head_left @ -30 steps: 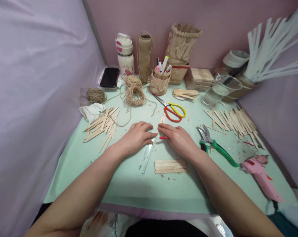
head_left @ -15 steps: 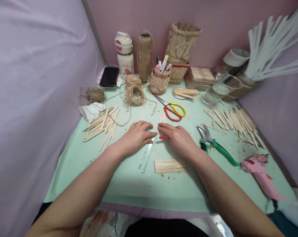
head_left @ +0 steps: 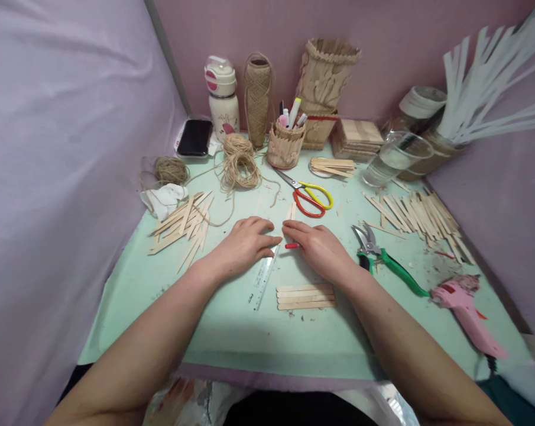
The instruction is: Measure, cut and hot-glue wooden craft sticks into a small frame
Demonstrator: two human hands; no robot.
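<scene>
My left hand (head_left: 243, 244) lies palm down on a clear plastic ruler (head_left: 263, 274), fingers stretched flat and pressing it to the mint green table (head_left: 232, 331). My right hand (head_left: 323, 248) is closed round a red pen (head_left: 291, 245), its tip beside the ruler's edge. A wooden craft stick (head_left: 289, 213) pokes out from under the fingertips of both hands. Three more craft sticks (head_left: 305, 296) lie side by side just below my right wrist.
Green-handled pliers (head_left: 385, 258) and a pink glue gun (head_left: 464, 312) lie at the right. Scissors (head_left: 309, 197), twine (head_left: 239, 163), a pen cup (head_left: 285, 145), a bottle (head_left: 223, 94) and a phone (head_left: 195, 137) sit behind. Loose stick piles (head_left: 182, 225) flank both sides (head_left: 420, 218).
</scene>
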